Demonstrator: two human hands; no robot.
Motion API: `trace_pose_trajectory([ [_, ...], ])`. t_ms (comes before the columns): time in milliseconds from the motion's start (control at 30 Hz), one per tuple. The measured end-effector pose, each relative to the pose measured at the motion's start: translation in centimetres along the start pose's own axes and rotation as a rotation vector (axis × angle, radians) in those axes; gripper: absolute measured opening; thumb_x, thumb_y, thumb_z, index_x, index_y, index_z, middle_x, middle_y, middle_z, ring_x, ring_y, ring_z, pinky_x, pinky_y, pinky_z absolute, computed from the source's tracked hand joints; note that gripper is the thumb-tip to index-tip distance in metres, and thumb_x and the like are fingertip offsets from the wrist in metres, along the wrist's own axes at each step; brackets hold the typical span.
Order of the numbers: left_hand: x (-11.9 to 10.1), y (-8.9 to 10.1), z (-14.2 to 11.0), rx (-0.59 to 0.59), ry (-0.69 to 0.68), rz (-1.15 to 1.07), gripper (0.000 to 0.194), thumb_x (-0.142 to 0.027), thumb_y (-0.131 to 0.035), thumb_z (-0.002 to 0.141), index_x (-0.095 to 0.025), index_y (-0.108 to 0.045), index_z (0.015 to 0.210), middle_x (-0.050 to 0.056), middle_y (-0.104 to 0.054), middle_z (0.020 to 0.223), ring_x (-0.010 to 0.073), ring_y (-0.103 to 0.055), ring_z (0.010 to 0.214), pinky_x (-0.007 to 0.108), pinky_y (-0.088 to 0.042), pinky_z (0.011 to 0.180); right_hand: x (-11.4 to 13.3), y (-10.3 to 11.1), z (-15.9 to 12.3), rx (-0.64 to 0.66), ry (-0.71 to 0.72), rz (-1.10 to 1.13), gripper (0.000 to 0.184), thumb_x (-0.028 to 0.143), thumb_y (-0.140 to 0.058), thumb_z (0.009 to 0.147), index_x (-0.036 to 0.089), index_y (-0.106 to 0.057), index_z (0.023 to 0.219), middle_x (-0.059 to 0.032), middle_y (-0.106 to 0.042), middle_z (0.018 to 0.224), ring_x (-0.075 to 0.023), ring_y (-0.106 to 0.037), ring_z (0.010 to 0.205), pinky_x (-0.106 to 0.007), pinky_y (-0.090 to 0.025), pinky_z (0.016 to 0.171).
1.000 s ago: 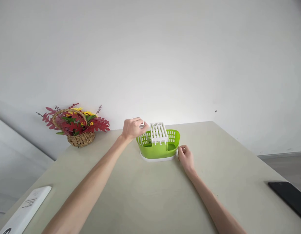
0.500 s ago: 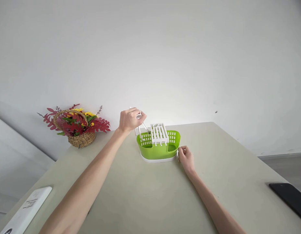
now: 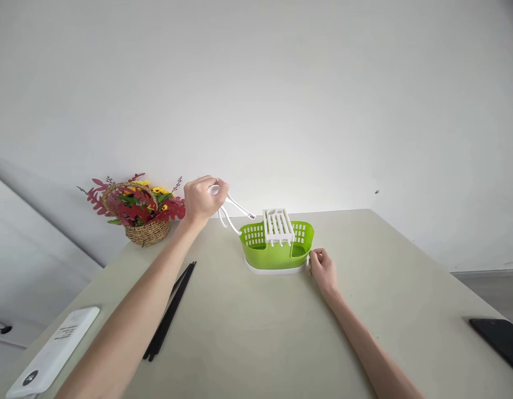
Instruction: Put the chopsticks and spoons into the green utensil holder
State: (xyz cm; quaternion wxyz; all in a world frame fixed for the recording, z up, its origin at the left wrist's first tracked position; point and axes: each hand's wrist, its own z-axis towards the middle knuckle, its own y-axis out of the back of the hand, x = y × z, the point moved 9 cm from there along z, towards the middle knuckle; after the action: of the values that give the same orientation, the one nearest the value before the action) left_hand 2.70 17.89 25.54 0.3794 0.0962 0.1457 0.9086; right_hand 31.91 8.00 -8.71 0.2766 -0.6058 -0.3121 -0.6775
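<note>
A green slotted cutlery caddy (image 3: 277,252) with a white insert (image 3: 278,224) and a white base stands on the beige table (image 3: 260,332). My left hand (image 3: 201,199) is raised to the left of the caddy, closed on several white plastic utensils (image 3: 234,213) whose ends point down toward the caddy's left end. My right hand (image 3: 322,270) rests on the table with curled fingers pressed against the caddy's right end. Black chopsticks (image 3: 171,309) lie on the table beside my left forearm.
A wicker basket of red and yellow flowers (image 3: 142,213) sits at the table's back left by the wall. A white remote-like device (image 3: 52,352) lies near the left front edge. A black phone (image 3: 499,335) lies at the right edge.
My left hand has lifted the white utensils out of the caddy's left compartment and carried them up and to the left. The chopsticks have come into view. My right hand stayed on the caddy.
</note>
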Motion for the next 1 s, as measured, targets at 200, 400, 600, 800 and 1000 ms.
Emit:
trace_pose_trajectory([
  [200, 1.9, 4.2, -1.0, -0.059, 0.013, 0.015, 0.039, -0.023, -0.056, 0.080, -0.021, -0.032, 0.050, -0.003, -0.037, 0.045, 0.0111, -0.032, 0.046, 0.029, -0.026, 0.050, -0.3, 0.2, -0.1, 0.003, -0.004, -0.027, 0.026, 0.049, -0.057, 0.085, 0.025, -0.054, 0.080, 0.0061, -0.055, 0.054, -0.0159, -0.052, 0.049, -0.027, -0.039, 0.052],
  [400, 2.6, 5.4, -3.1, 0.163, -0.048, -0.012, 0.034, -0.023, -0.057, 0.081, -0.021, -0.045, 0.049, -0.002, -0.048, 0.047, 0.0123, -0.042, 0.047, 0.028, -0.032, 0.051, -0.5, 0.3, -0.2, 0.003, -0.010, -0.056, 0.025, 0.049, -0.056, 0.086, 0.024, -0.054, 0.081, 0.0064, -0.055, 0.056, -0.0158, -0.052, 0.049, -0.027, -0.039, 0.053],
  [600, 2.2, 3.5, -7.4, 0.526, -0.121, -0.131, 0.036, -0.023, -0.058, 0.081, -0.021, -0.043, 0.048, -0.004, -0.050, 0.047, 0.0117, -0.042, 0.048, 0.026, -0.035, 0.055, -0.5, 0.4, -0.5, 0.009, -0.010, -0.086, 0.026, 0.049, -0.055, 0.087, 0.024, -0.055, 0.081, 0.0063, -0.055, 0.055, -0.0158, -0.053, 0.050, -0.027, -0.040, 0.053],
  [800, 2.9, 0.7, -13.0, 0.842, -0.019, -0.111, 0.040, -0.029, -0.058, 0.081, -0.022, -0.044, 0.044, -0.001, -0.054, 0.045, 0.0127, -0.042, 0.047, 0.029, -0.025, 0.054, -0.2, 0.5, -0.8, 0.016, -0.008, -0.102, 0.024, 0.047, -0.055, 0.088, 0.024, -0.055, 0.081, 0.0062, -0.056, 0.057, -0.0153, -0.053, 0.050, -0.027, -0.040, 0.054],
  [1000, 4.0, -1.5, -18.3, 1.089, 0.108, -0.141, 0.038, -0.027, -0.054, 0.081, -0.025, -0.047, 0.045, 0.000, -0.056, 0.046, 0.0189, -0.049, 0.045, 0.030, -0.015, 0.057, 0.0, 0.5, -0.9, 0.019, -0.006, -0.103, 0.023, 0.046, -0.056, 0.089, 0.024, -0.054, 0.080, 0.0061, -0.056, 0.058, -0.0147, -0.053, 0.050, -0.027, -0.041, 0.054],
])
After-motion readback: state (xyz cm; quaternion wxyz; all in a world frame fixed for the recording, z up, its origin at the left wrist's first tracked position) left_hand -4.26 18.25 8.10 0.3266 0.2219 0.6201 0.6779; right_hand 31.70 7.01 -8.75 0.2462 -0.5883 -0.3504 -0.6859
